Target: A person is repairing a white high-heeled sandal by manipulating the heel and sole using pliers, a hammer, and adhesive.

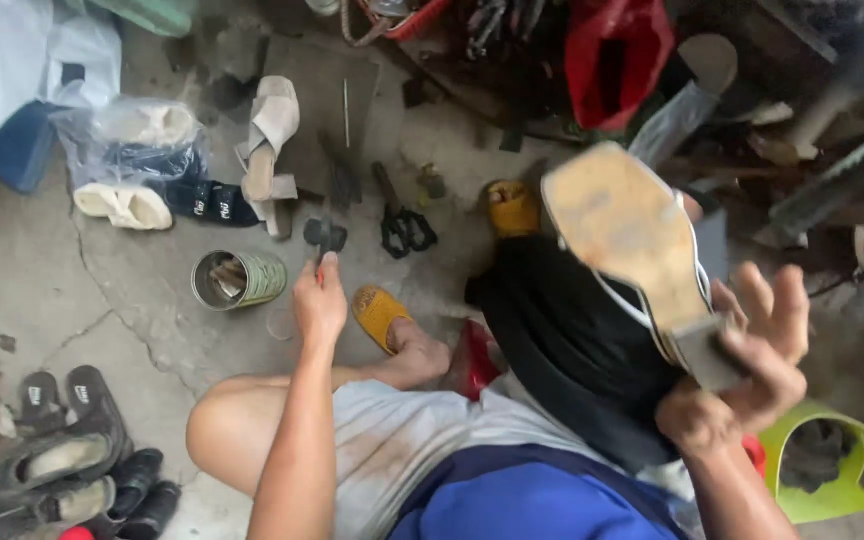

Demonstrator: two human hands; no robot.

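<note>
Right hand (752,350): fingers curled round the block heel of a shoe (632,240), gripping it. Shoe held sole-up and tilted; sole tan, scuffed, square-toed, with a white edge and a grey heel tip. Black cloth (562,340) lies draped over the lap just under the shoe.

Left hand (319,300): closed around a small tool with a red handle (320,272); its dark head sits above the knuckles, kind unclear. Hand hovers over cracked, rough concrete floor (132,290).

Tin can (239,279), ribbed metal, lies on its side just left of that hand, scraps inside. Black scissors (404,222) lie beyond it. A beige heeled sandal (267,150) lies farther off. Yellow slipper (380,315) on the foot.
</note>
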